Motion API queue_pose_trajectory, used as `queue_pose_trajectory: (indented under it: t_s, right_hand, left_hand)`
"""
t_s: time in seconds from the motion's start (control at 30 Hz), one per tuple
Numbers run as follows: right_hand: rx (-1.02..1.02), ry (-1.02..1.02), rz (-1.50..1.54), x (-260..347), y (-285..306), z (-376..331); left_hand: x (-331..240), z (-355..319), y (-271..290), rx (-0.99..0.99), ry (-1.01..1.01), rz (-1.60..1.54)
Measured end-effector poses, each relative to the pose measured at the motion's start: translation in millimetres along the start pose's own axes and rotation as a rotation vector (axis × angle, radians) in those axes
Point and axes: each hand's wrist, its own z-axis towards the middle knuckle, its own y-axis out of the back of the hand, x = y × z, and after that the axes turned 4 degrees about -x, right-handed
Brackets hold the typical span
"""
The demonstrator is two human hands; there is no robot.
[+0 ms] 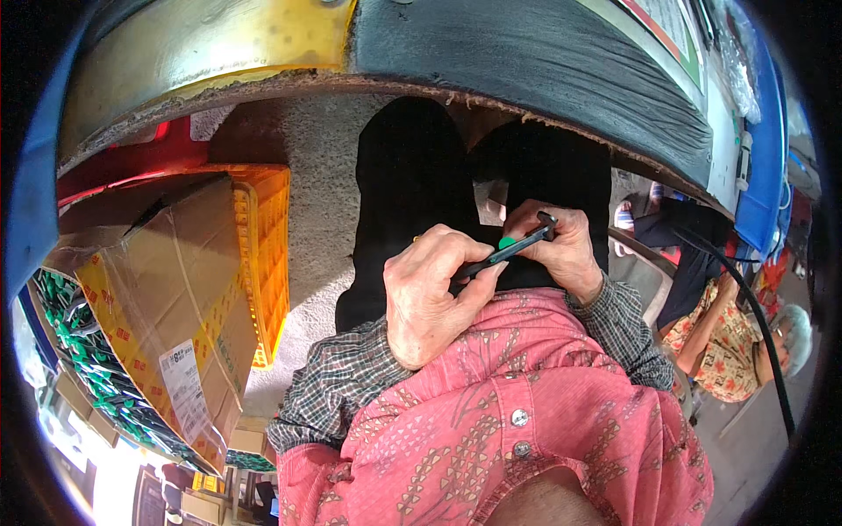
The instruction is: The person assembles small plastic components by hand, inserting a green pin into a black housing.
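The worktop [544, 61] spans the upper part of the view, its dark surface and frayed front edge curving above the seated person's lap. Below its left end stand a cardboard box [167, 298] wrapped in clear film and, just beside it, an orange plastic crate [267, 254] on the floor. The person wears dark trousers [412, 175], a pink patterned apron [535, 412] and checked sleeves. A second person in a floral garment [719, 337] sits to the right, apart from the work. The left hand [430, 298] is closed around the lower length of a slim dark tool [504, 252], with the thumb pressed along its shaft. The right hand [561, 250] is closed narrowly on the upper end, the fingertips pinching near the tip. The tool lies slantwise between both hands over the lap, under the worktop edge, and carries a small green band [507, 243] at mid-length. It appears rigid, thin and light, probably plastic or metal. Its smooth, narrow shaft may slip or roll in a loose hold. The best grip is likely a thumb-and-finger pinch on the shaft below the green band, with the other hand steadying the far end. What the tip engages cannot be told.
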Motion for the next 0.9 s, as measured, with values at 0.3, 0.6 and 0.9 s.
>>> queue_pose_trajectory:
  t_s: [0.3,0.6,0.9]
  right_hand:
    - [0.038,0.059,-0.015,-2.7,2.6,1.5]
    - [0.020,0.050,-0.047,0.0,2.7,-0.7]
    - [0.066,0.134,-0.056,-0.5,4.2,1.2]
  left_hand:
    - [-0.7,2.0,1.6,0.006,0.004,0.009]
    - [-3.3,0.4,1.7,0.005,0.003,0.009]
    - [0.4,-1.1,3.0,0.013,-0.011,-0.006]
